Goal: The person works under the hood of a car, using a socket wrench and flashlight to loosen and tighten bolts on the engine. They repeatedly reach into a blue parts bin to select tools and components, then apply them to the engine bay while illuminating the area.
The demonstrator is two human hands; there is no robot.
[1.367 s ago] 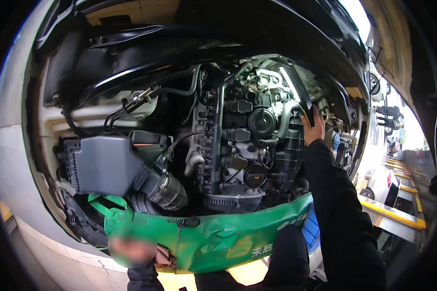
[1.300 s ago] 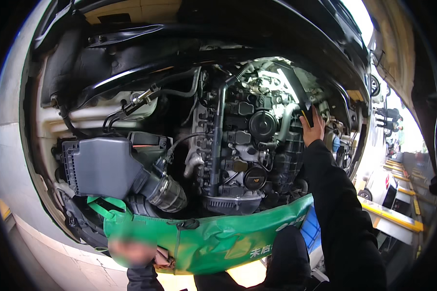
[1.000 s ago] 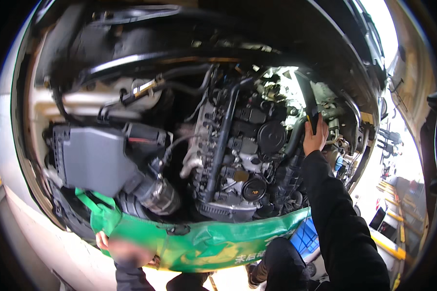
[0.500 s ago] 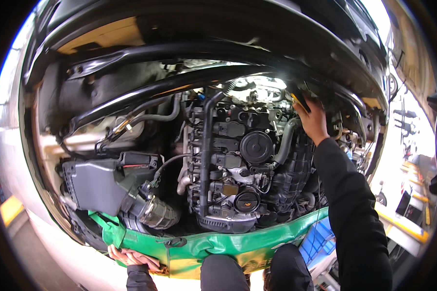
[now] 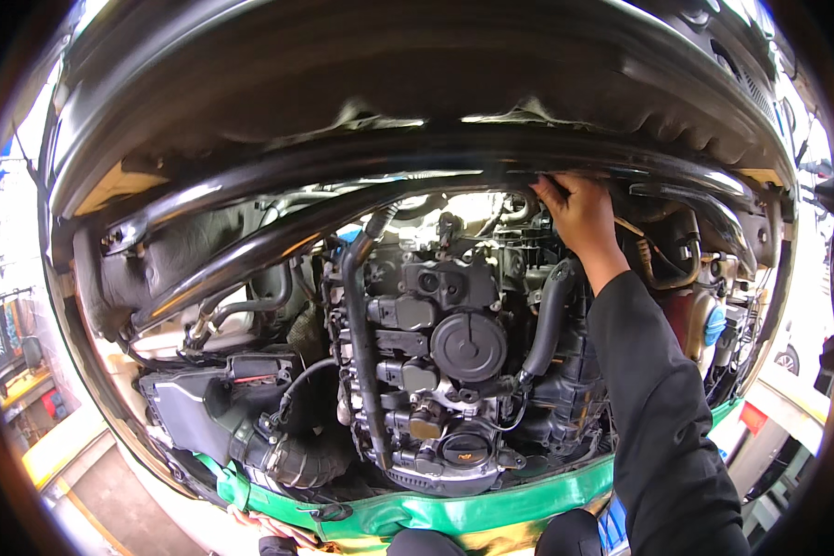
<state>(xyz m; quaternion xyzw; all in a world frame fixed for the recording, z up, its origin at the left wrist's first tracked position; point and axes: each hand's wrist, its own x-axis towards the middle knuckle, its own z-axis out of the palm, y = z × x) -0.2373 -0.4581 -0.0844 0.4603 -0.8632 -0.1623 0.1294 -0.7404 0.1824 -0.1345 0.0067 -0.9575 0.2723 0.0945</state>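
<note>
Left hand (image 5: 273, 527) low, at green cover's (image 5: 398, 511) near edge; finger grip can't be told. Engine (image 5: 468, 347) beyond cover, mid-bay. Farther, right hand (image 5: 581, 215) above engine's far right, fingertips bent in at black bar (image 5: 250, 248); can't tell whether gripping. Bright light behind bar.

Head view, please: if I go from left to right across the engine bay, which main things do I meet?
Grey air filter housing, ribbed intake hose, long black pipe, round black cover, right hand, blue cap.
</note>
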